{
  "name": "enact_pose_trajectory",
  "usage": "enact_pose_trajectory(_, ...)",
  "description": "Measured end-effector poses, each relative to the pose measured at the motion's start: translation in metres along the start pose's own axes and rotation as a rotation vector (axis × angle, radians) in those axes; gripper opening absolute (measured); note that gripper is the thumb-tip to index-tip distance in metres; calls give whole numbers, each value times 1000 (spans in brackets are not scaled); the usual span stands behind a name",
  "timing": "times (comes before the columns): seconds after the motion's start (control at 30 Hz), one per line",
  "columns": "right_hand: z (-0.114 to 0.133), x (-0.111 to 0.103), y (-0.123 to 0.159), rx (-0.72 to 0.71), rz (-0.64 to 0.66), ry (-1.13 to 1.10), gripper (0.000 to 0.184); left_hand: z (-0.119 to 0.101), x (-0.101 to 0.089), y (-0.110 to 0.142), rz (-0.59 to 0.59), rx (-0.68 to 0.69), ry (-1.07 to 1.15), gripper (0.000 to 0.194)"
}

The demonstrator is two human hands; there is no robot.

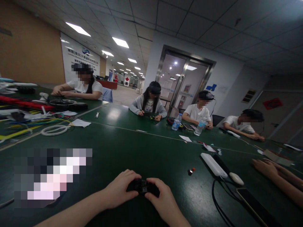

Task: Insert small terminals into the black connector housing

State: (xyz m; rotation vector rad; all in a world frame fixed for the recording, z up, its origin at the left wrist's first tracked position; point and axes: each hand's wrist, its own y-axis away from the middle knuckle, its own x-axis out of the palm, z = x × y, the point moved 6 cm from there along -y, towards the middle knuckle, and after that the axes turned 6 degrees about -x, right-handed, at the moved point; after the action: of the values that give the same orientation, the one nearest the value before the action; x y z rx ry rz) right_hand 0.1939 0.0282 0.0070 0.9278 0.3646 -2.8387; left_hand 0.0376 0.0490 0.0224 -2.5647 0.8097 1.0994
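Low in the middle of the head view, a small black part (pixel 144 186) with a lighter, boxy centre is gripped between both hands above the green table. My left hand (pixel 123 188) pinches its left end between thumb and fingers. On the opposite end, my right hand (pixel 160 196) closes thumb and forefinger around it. The fingers cover both ends, so its exact kind cannot be made out. To the right on the table lies a small black and red piece (pixel 190 171), apart from both hands.
A white power strip (pixel 213 165), a white mouse (pixel 236 178), black cables and a phone (pixel 254 205) lie at right, near another person's arms (pixel 272 171). Water bottles (pixel 176 122) stand farther back. Coiled white cable (pixel 55 130) is at left. Several people sit across the green table (pixel 113 148).
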Motion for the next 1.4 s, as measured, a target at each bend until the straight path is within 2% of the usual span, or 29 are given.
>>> enact_pose_trajectory(0.3,3,0,0,-1,-5,-39,37,0,0,0,6,-1,7,35)
enact_pose_trajectory(0.57,10,-1,0,-72,12,-64,33,-2,-1,2,6,-3,0,34)
enact_pose_trajectory(0.87,3,4,2,-31,15,12,30,4,3,-2,-43,31,-19,36)
enact_pose_trajectory(1.2,5,5,1,-16,29,79,26,1,2,0,-31,24,-14,35)
enact_pose_trajectory(1.4,10,5,1,-42,28,91,23,2,3,0,-16,12,-16,41)
